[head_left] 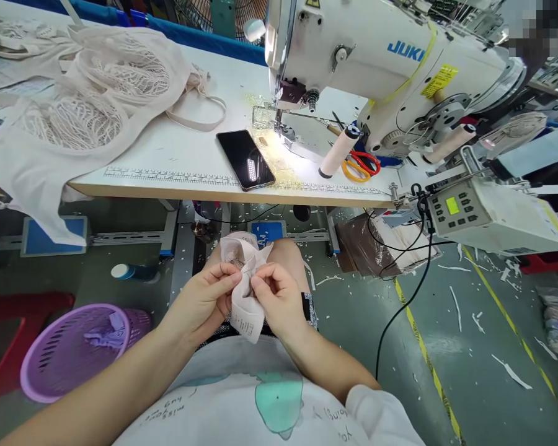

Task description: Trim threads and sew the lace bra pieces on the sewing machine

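**Both hands pinched on the small fabric piece, low over your lap**

You've got the pale pink fabric piece (pixel 245 291) right between your hands, held above your knees and below the table edge. Your left hand (pixel 209 297) nips it from one side, thumb and forefinger closed tight on the cloth; your right hand (pixel 275 296) does the same from the other side, fingertips pressed together on the fabric. The two pinches sit almost touching each other. A white label (pixel 247 322) hangs down from the piece, just under your grip, with print too small to read.

Beyond your grip, up and ahead, the table (pixel 177 158) carries a dark phone (pixel 245 158) lying flat, directly above your hands. Further up and to the right of your grip stands the white sewing machine (pixel 381 62), its lamp lighting the needle area. Next to it lie a thread cone (pixel 338 152) and scissors (pixel 360 165) with red and orange handles. Up and to the left of your grip, a heap of pale lace garments (pixel 74 105) spills over the table edge. Down to the left of your left hand, a purple basket (pixel 69 350) sits on the floor.
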Available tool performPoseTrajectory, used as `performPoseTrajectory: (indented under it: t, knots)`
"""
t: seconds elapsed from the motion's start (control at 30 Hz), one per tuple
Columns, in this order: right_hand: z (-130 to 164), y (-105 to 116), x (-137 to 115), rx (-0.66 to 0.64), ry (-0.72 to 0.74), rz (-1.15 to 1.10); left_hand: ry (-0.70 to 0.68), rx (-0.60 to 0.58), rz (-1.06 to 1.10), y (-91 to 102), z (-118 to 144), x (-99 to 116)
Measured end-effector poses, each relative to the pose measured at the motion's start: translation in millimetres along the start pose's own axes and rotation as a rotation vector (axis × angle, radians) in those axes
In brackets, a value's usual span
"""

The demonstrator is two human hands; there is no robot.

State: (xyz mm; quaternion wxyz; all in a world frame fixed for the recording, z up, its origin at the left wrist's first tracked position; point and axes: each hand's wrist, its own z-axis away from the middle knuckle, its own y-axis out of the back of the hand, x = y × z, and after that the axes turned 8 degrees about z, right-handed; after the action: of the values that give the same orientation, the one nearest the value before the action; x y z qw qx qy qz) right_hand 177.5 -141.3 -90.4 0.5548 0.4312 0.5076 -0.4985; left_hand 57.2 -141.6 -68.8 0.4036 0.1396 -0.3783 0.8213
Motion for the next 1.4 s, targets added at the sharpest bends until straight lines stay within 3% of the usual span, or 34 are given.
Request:
performPoseTrajectory:
  t: [0.4, 1.4]
  knots:
    - [-0.1, -2.9, 0.7, 0.011, -0.016, -0.06, -0.068, 0.015, 0.003, 3.2, -0.5, -1.0]
    - [-2.8, -7.7, 0.8, 0.023, -0.018, -0.04, -0.056, -0.025, 0.018, 9.0, -0.4, -0.2]
